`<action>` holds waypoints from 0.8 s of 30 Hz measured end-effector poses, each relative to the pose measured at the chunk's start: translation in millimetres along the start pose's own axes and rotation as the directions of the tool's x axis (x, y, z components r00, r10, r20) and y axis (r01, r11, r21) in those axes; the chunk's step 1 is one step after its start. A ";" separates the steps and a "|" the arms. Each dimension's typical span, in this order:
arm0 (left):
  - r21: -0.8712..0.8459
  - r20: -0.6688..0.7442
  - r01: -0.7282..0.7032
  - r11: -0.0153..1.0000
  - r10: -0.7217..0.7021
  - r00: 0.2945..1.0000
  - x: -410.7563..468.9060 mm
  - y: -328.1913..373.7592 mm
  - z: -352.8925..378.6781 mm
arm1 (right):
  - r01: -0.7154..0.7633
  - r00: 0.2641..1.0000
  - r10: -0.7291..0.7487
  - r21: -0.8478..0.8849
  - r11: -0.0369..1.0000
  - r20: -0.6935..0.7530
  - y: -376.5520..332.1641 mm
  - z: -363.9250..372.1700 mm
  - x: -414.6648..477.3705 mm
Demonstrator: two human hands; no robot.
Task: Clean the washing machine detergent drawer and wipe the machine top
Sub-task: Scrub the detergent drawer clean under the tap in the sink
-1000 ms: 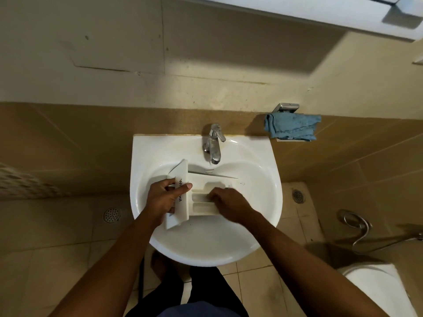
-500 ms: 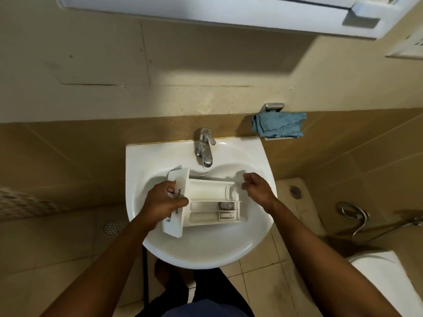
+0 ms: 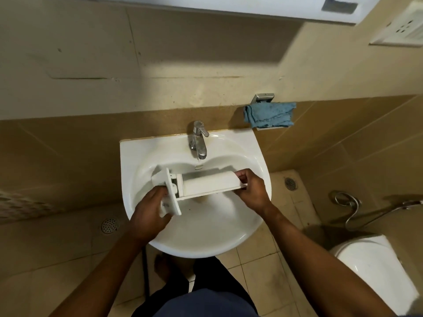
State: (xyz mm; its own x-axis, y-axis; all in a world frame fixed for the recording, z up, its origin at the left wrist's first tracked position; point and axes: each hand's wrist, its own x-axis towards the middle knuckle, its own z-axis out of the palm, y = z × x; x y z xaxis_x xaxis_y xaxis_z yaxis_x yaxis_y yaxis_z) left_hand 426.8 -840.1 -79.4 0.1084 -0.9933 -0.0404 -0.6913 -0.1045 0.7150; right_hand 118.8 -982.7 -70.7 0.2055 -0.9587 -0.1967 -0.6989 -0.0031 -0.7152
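Head view: our left fingers [image 3: 159, 193] grasp the detergent drawer [image 3: 210, 182] by its front panel; our right fingers [image 3: 243, 177] clasp its opposite end.

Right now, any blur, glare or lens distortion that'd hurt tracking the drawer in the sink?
Head view: detergent drawer, left hand and right hand fairly sharp, no glare on them. Head view edges: wide-angle bowing curves the tile line, and corners smear the wall socket and toilet. Head view top: hard shadow across the upper wall.
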 end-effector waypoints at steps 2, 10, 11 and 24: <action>0.150 -0.031 -0.086 0.985 0.092 0.995 -6.3 -8.1 4.2 | 0.023 1.000 -0.023 -0.022 0.999 -0.019 1.9 5.1 -5.2; 0.436 -0.110 -0.341 0.832 0.426 0.898 -15.1 -14.8 5.7 | 0.073 0.989 -0.082 -0.076 0.994 -0.122 2.1 19.4 -18.9; 0.432 -0.106 -0.334 0.838 0.414 0.904 -14.4 -14.3 4.6 | 0.073 0.989 -0.081 -0.069 0.995 -0.123 2.4 19.9 -19.3; -0.152 -0.110 0.066 0.986 -0.083 0.990 27.0 34.2 -20.0 | -0.249 0.962 0.234 0.101 0.963 0.140 -21.4 -7.3 34.2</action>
State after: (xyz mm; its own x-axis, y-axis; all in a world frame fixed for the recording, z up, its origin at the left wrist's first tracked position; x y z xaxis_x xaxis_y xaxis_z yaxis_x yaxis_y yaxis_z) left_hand 420.3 -869.6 -42.0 0.2432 -0.9697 -0.0231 -0.5656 -0.1611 0.8088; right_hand 135.8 -1017.5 -57.3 0.1299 -0.8831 -0.4508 -0.6548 0.2650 -0.7078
